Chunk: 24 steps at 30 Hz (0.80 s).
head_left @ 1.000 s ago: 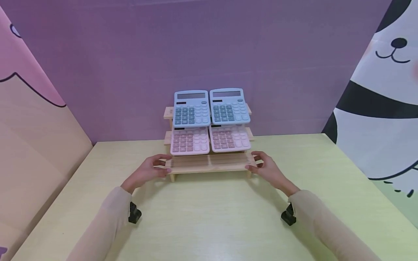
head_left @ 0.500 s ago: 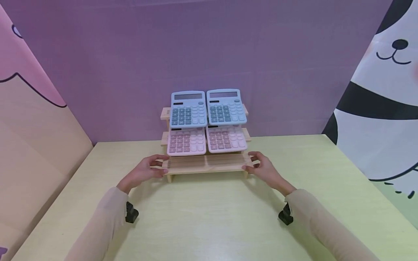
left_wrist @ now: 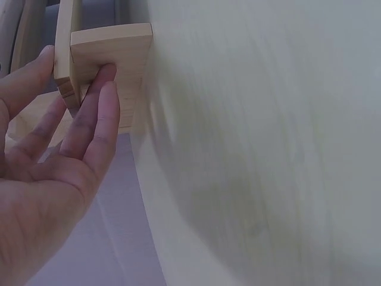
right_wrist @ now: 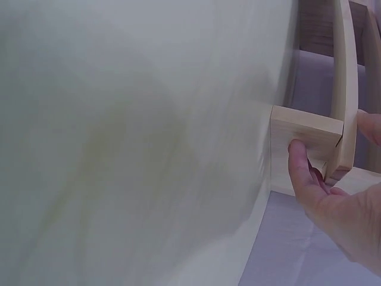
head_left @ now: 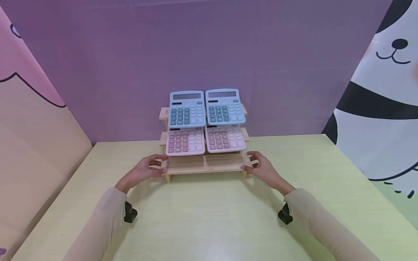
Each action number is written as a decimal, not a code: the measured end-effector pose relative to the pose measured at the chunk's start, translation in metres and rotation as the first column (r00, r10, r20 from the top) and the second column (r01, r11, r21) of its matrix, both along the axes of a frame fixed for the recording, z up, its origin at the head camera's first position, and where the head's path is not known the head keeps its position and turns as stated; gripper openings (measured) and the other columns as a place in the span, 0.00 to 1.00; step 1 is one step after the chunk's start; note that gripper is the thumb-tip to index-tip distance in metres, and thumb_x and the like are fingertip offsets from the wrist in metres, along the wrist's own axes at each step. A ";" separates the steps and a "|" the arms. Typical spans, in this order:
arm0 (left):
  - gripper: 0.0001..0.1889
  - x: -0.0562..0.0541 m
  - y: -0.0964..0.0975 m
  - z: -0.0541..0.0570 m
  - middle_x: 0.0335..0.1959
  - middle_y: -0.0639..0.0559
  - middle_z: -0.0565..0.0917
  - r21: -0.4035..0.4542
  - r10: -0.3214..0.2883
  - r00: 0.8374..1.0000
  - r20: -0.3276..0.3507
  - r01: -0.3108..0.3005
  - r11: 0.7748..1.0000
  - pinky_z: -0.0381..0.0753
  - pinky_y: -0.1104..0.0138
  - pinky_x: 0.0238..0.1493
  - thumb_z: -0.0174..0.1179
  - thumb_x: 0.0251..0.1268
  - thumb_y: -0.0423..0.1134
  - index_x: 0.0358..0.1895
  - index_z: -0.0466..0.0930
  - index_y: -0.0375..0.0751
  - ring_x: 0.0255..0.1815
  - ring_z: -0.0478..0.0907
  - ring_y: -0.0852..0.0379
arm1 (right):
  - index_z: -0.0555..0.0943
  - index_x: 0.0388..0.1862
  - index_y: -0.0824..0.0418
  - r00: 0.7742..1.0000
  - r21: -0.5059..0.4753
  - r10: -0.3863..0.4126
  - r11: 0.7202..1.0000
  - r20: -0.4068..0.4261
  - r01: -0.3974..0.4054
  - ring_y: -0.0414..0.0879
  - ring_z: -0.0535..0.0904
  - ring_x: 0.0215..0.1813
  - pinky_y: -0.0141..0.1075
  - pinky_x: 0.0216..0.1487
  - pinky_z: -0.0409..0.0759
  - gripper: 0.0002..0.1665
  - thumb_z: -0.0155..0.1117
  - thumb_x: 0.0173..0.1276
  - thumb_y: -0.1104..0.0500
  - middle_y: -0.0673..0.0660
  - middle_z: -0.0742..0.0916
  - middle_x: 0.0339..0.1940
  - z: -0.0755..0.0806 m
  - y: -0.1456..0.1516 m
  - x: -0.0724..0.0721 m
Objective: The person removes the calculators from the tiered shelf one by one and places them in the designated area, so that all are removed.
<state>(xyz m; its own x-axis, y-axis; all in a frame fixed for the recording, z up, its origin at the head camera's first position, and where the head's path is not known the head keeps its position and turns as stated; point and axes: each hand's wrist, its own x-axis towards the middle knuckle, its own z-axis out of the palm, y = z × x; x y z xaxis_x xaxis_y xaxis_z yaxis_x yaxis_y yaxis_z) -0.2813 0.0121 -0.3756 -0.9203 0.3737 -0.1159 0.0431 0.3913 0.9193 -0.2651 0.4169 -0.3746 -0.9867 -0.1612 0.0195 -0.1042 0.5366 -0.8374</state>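
Note:
A three-tier wooden display rack (head_left: pixel 205 164) stands on the table near the back wall. On its top tier lean two blue calculators, the left one (head_left: pixel 187 110) and the right one (head_left: pixel 225 107). Two pink calculators, left (head_left: pixel 185 142) and right (head_left: pixel 225 139), lean on the middle tier, their upper parts hidden behind the blue ones. My left hand (head_left: pixel 143 169) grips the left end of the bare lowest shelf, thumb on top and fingers underneath by the leg (left_wrist: pixel 122 56). At the other end, my right hand (head_left: pixel 265 171) holds the shelf the same way, fingers against the leg (right_wrist: pixel 297 131).
Behind the rack rises a purple backdrop (head_left: pixel 209 47). The pale wooden table (head_left: pixel 205 217) stretches in front. Cartoon-printed panels stand left (head_left: pixel 36 145) and right (head_left: pixel 375 141). Black wrist cameras sit on the left sleeve (head_left: pixel 130 212) and right sleeve (head_left: pixel 285 214).
The rack, with its calculators, has shifted a little to the left in the head view, and both hands have moved with it. Their hold on the lowest shelf looks the same.

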 end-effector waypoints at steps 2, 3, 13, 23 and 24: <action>0.30 0.000 0.000 0.000 0.56 0.39 0.69 -0.027 0.002 1.000 -0.010 -0.002 1.000 0.80 0.61 0.49 0.62 0.57 0.38 0.64 0.63 0.39 0.54 0.69 0.47 | 0.59 0.64 0.70 1.000 -0.001 0.001 1.000 -0.004 -0.001 0.56 0.75 0.44 0.32 0.39 0.75 0.37 0.62 0.61 0.59 0.70 0.72 0.53 0.000 0.000 0.000; 0.30 0.000 0.000 0.001 0.56 0.39 0.69 -0.038 0.007 1.000 -0.010 -0.008 0.999 0.80 0.62 0.49 0.62 0.57 0.38 0.64 0.63 0.39 0.54 0.68 0.47 | 0.59 0.64 0.70 1.000 -0.002 0.003 1.000 -0.005 -0.003 0.55 0.75 0.44 0.31 0.39 0.76 0.36 0.62 0.61 0.59 0.70 0.72 0.53 0.000 0.000 0.000; 0.30 0.000 0.003 0.002 0.56 0.39 0.70 -0.071 0.014 0.999 -0.033 -0.016 0.997 0.78 0.65 0.48 0.61 0.59 0.40 0.64 0.63 0.39 0.55 0.67 0.47 | 0.59 0.64 0.71 1.000 -0.002 0.014 1.000 0.009 -0.014 0.56 0.75 0.46 0.33 0.40 0.77 0.37 0.62 0.62 0.57 0.70 0.72 0.53 0.003 0.001 0.001; 0.30 -0.001 0.004 0.000 0.53 0.37 0.69 -0.021 0.025 1.000 -0.009 -0.025 0.999 0.81 0.60 0.48 0.61 0.59 0.36 0.65 0.62 0.37 0.48 0.70 0.50 | 0.54 0.66 0.71 0.996 -0.032 0.069 0.997 0.061 -0.067 0.61 0.73 0.53 0.41 0.49 0.80 0.39 0.60 0.63 0.59 0.72 0.69 0.57 0.006 0.005 -0.001; 0.30 -0.001 0.004 0.000 0.53 0.37 0.69 -0.018 0.022 1.000 -0.010 -0.022 1.000 0.81 0.59 0.49 0.60 0.59 0.36 0.65 0.62 0.37 0.48 0.71 0.50 | 0.53 0.66 0.71 0.995 -0.026 0.073 0.997 0.064 -0.071 0.61 0.72 0.53 0.42 0.50 0.79 0.39 0.59 0.64 0.59 0.72 0.69 0.57 0.006 0.006 -0.001</action>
<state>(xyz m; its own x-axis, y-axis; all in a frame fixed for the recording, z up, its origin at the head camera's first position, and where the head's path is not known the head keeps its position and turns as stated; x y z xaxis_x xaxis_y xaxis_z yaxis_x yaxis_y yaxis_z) -0.2822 0.0158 -0.3760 -0.9295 0.3510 -0.1135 0.0430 0.4085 0.9117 -0.2662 0.4232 -0.3682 -0.9719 -0.2321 -0.0399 -0.0867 0.5098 -0.8559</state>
